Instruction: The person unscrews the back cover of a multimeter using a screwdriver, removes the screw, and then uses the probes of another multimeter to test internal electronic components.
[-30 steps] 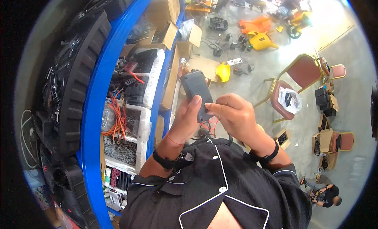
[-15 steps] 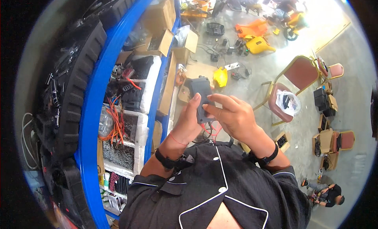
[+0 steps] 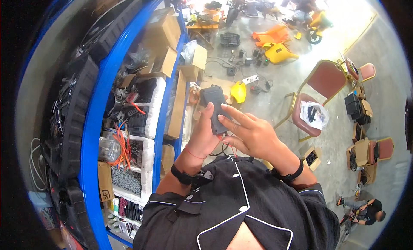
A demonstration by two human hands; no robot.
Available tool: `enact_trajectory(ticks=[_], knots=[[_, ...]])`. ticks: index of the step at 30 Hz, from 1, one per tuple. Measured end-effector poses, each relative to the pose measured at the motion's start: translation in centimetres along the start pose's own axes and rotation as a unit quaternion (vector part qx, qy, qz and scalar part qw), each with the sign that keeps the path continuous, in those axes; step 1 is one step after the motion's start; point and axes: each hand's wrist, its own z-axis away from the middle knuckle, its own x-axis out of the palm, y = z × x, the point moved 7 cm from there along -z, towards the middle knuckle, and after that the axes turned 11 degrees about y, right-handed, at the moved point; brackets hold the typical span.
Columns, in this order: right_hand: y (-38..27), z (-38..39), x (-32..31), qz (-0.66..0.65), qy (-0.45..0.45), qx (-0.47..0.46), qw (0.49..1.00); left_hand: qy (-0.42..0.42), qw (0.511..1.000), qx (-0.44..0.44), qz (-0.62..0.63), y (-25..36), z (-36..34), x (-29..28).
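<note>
A dark grey rectangular box with red and black wires at its lower end is held up in front of my chest. My left hand is closed around its left side, the thumb lying along the edge. From the right comes my right hand, its fingers stretched out and spread. The index and middle fingertips touch the box's right side, while the thumb is apart from them, near the wires. What my left fingers do behind the box is hidden.
A blue shelf rack on the left carries cardboard boxes, foam trays and orange cables. A red chair holding a plastic bag stands to the right. Yellow shells and chargers lie on the floor. Another person sits at lower right.
The box has shifted slightly left and its broad face is turned more into view. My right hand's fingers have straightened and spread, and its thumb has come into view.
</note>
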Motion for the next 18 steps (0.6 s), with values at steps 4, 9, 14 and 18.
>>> enact_trajectory(ticks=[4, 9, 14, 18], knots=[[1.5, 0.8, -0.4, 0.009, -0.018, 0.018, 1.000, 0.010, 1.000, 0.001, 0.001, -1.3, -1.2, 0.3], [3.7, 1.7, -0.7, -0.155, 0.013, 0.099, 0.983, 0.016, 1.000, -0.011, 0.015, -2.5, -2.3, 0.9], [4.4, 1.9, -0.7, -0.169, 0.014, 0.142, 0.975, 0.005, 0.999, -0.029, 0.015, -2.8, -2.9, 1.2], [4.2, 1.9, -0.8, -0.170, 0.013, 0.196, 0.966, -0.019, 0.999, -0.037, 0.019, -2.9, -3.3, 1.0]])
